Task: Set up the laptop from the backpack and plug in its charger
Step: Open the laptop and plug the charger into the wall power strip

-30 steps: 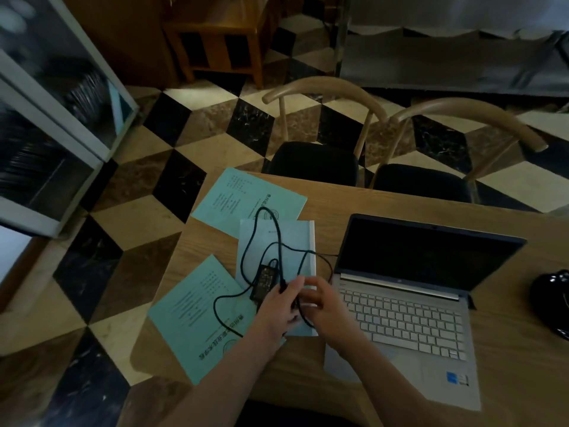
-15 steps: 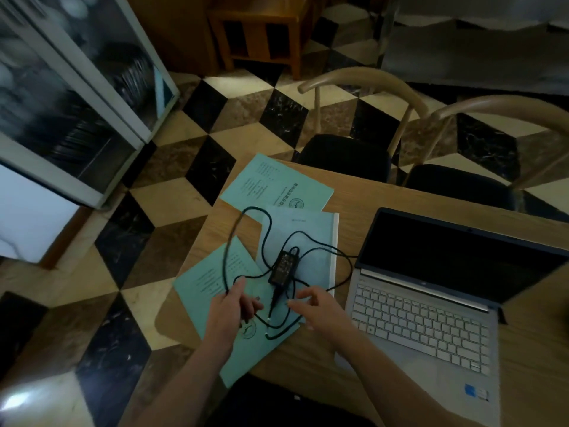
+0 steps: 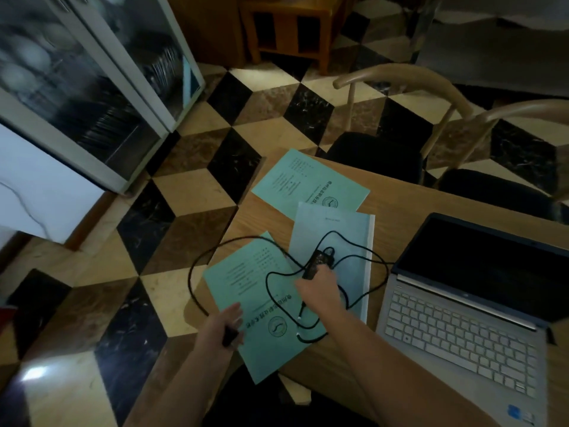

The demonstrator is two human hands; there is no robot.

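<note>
The silver laptop stands open with a dark screen on the right of the wooden table. Left of it, the black charger brick lies on a pale booklet. Its cable runs in loose loops over the papers and hangs past the table's left edge. My right hand reaches over the papers and grips the near end of the brick. My left hand is at the table's front left corner and holds the black plug at the cable's end.
Two green booklets and a pale one lie left of the laptop. Two wooden chairs with dark seats stand behind the table. A glass-fronted cabinet stands on the checkered floor to the left.
The view has swung left. My hands parted: the left drew the plug end toward the front left corner, the right moved onto the brick. The cable spread out over the table's edge.
</note>
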